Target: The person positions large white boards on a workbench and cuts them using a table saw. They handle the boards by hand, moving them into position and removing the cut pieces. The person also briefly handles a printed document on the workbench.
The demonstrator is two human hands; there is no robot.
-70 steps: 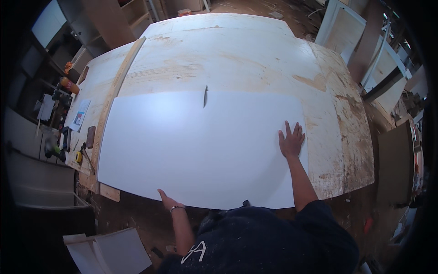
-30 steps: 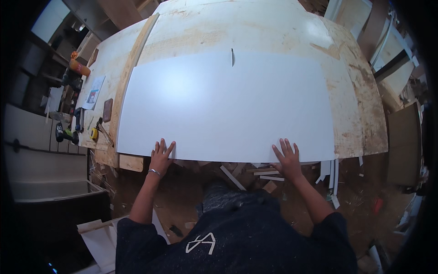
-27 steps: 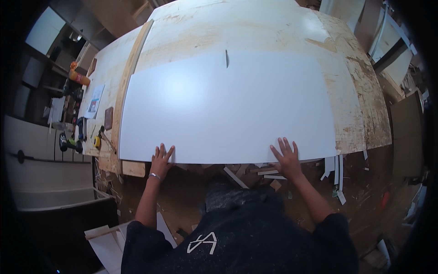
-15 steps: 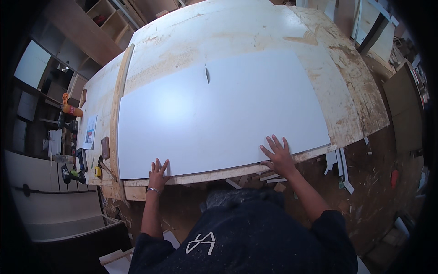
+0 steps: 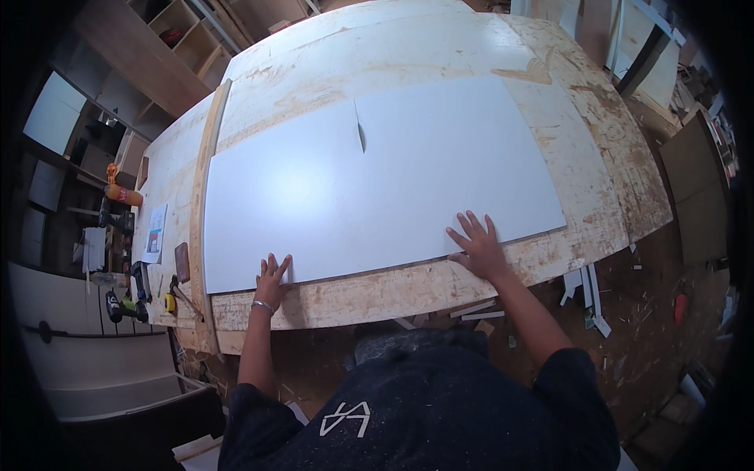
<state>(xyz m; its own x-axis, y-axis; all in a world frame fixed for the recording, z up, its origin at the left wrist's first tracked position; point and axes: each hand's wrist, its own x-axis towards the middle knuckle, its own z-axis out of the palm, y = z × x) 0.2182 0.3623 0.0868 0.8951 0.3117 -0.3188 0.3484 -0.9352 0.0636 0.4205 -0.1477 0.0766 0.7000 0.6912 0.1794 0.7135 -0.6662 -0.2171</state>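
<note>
A large white panel (image 5: 408, 196) lies flat on the worn wooden workbench (image 5: 377, 292). Its left edge runs along a wooden strip (image 5: 203, 180), and a thin dark slit marks its far middle. My left hand (image 5: 272, 281) rests at the panel's near edge on the left, fingers spread on the white surface. Farther right, my right hand (image 5: 477, 247) lies on the same near edge with its fingers apart and the thumb by the rim. Neither hand is wrapped round anything.
Left of the strip lie a hammer (image 5: 185, 301), a yellow tape measure (image 5: 170, 303), a brown block (image 5: 182, 262) and a printed sheet (image 5: 155, 233). Cordless drills (image 5: 126, 308) and an orange bottle (image 5: 124, 195) stand at the bench's left edge. Offcuts (image 5: 587, 290) litter the floor.
The panel has slid away from me across the bench, baring a wider strip of bench along the near side. Both hands moved forward with it, still spread on its edge.
</note>
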